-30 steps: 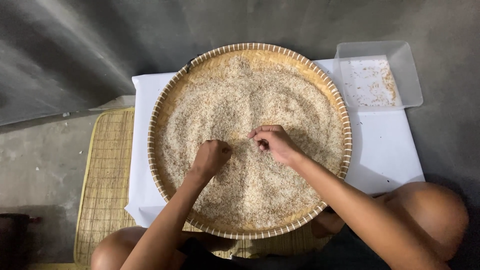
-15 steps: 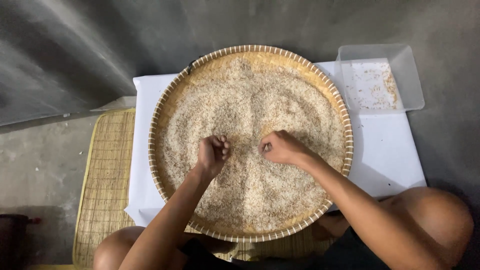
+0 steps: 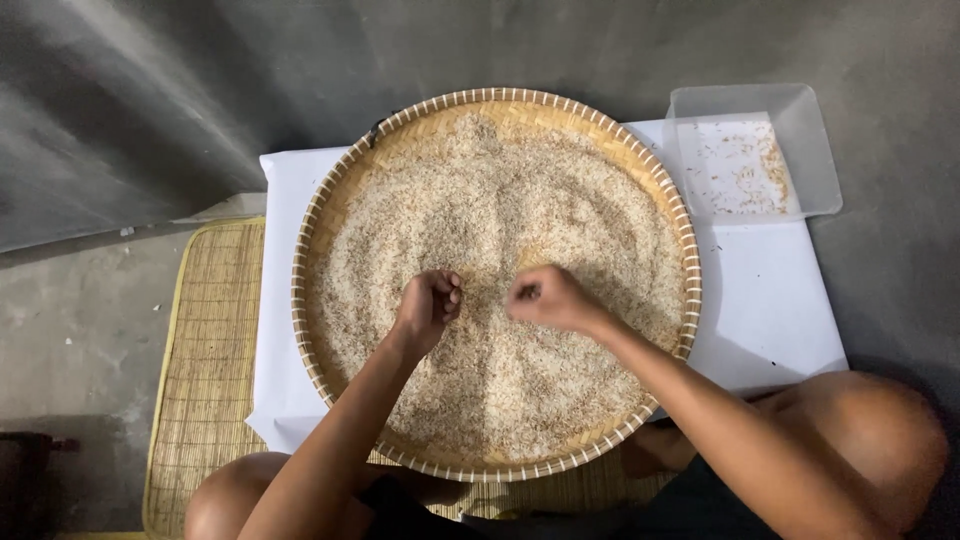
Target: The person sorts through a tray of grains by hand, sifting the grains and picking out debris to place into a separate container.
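Hard to make out whether anything sits pinched inside either fist; knees cut off at the lower edge. Left hand [image 3: 428,305] and right hand [image 3: 545,297] curled closed, near each other, resting over the rice [image 3: 500,220] spread across the round woven tray [image 3: 330,195] on the white sheet [image 3: 760,300], clear plastic tub [image 3: 752,150] beyond the right hand

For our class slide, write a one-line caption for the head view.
Both hands, left hand and right hand, pinch over rice grains spread in a round woven tray.
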